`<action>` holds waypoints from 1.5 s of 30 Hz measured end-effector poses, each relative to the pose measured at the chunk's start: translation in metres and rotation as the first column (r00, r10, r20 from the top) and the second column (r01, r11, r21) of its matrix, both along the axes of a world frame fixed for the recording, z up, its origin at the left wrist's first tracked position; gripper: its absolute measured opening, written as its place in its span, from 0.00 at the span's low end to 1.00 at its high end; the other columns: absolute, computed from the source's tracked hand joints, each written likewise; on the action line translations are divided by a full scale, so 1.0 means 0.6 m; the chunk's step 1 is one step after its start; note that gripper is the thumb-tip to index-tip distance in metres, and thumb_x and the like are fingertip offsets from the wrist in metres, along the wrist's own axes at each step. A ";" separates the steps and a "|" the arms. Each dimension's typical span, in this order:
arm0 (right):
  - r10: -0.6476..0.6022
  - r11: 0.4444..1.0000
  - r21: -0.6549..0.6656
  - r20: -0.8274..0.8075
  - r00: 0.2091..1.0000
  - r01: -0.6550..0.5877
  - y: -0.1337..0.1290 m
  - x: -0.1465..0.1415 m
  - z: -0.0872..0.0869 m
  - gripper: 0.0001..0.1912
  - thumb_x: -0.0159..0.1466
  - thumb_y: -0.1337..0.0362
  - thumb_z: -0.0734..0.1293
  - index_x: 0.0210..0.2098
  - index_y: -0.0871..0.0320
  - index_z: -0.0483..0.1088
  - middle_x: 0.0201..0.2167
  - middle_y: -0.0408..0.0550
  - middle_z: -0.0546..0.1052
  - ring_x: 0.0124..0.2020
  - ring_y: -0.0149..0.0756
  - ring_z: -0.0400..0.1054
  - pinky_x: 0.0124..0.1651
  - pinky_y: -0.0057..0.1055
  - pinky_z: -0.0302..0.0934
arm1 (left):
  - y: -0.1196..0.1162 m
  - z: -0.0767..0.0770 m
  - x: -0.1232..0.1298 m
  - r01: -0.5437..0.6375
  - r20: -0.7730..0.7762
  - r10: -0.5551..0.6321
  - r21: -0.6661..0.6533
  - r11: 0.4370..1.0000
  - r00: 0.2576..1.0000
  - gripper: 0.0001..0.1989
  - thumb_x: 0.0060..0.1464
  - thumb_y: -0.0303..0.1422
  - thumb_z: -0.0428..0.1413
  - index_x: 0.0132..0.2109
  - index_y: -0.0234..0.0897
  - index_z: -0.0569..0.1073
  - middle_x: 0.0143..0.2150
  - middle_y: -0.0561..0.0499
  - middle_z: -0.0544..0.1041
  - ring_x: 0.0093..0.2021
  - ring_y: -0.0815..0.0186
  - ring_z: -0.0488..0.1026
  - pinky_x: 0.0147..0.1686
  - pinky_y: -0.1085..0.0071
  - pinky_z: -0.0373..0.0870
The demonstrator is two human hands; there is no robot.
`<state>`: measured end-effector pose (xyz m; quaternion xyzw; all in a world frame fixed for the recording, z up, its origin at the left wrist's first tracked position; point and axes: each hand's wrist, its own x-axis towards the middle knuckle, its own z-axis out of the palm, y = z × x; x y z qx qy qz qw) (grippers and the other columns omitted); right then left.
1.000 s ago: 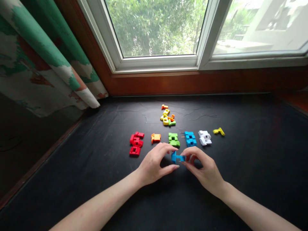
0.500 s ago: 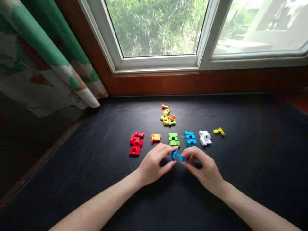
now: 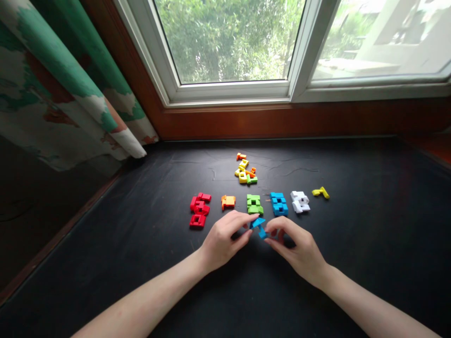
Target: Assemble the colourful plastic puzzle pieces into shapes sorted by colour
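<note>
My left hand (image 3: 225, 237) pinches the upper part of a small blue piece (image 3: 258, 223) between thumb and fingers. The lower right end of this blue piece is between the thumb and fingertips of my right hand (image 3: 295, 240). Just beyond my hands, a row of pieces lies on the black surface (image 3: 225, 300): red pieces (image 3: 200, 209), an orange piece (image 3: 228, 202), green pieces (image 3: 254, 204), blue pieces (image 3: 279, 203), white pieces (image 3: 300, 202) and a yellow piece (image 3: 321, 192).
Farther back lies a loose cluster of yellow pieces (image 3: 243, 177), orange pieces (image 3: 251, 173) and a green piece (image 3: 252, 180). A patterned curtain (image 3: 88, 84) hangs at the left. A window (image 3: 232, 96) with a brown wooden sill stands behind the surface.
The blue piece has turned between my hands. My left thumb has moved up and inward onto it. The laid-out pieces have not moved.
</note>
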<state>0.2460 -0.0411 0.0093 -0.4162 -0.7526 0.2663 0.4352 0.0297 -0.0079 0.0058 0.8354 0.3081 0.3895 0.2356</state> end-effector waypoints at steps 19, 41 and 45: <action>-0.039 0.995 -0.090 0.000 0.999 0.039 0.003 0.003 -0.004 0.03 0.69 0.64 0.63 0.41 0.55 0.68 0.35 0.46 0.77 0.29 0.33 0.70 0.34 0.29 0.69 | 0.003 0.001 -0.003 0.053 0.092 -0.060 0.082 0.995 0.994 0.13 0.64 0.25 0.55 0.54 0.35 0.75 0.44 0.43 0.82 0.41 0.63 0.78 0.43 0.66 0.78; 0.056 0.986 -0.161 0.022 0.998 -0.052 0.001 0.006 -0.003 0.03 0.67 0.64 0.65 0.40 0.54 0.65 0.33 0.43 0.73 0.28 0.30 0.68 0.32 0.27 0.66 | 0.002 0.007 0.001 0.129 0.081 -0.133 0.053 0.990 0.988 0.05 0.62 0.28 0.57 0.43 0.32 0.77 0.36 0.45 0.83 0.34 0.65 0.77 0.36 0.69 0.76; 0.063 0.987 -0.153 0.023 0.998 -0.058 0.000 0.004 0.000 0.05 0.66 0.66 0.66 0.41 0.54 0.65 0.33 0.42 0.73 0.28 0.30 0.67 0.32 0.26 0.66 | 0.003 0.006 0.001 0.135 0.084 -0.140 0.063 0.989 0.987 0.05 0.62 0.28 0.58 0.44 0.32 0.77 0.37 0.45 0.83 0.34 0.64 0.77 0.37 0.69 0.76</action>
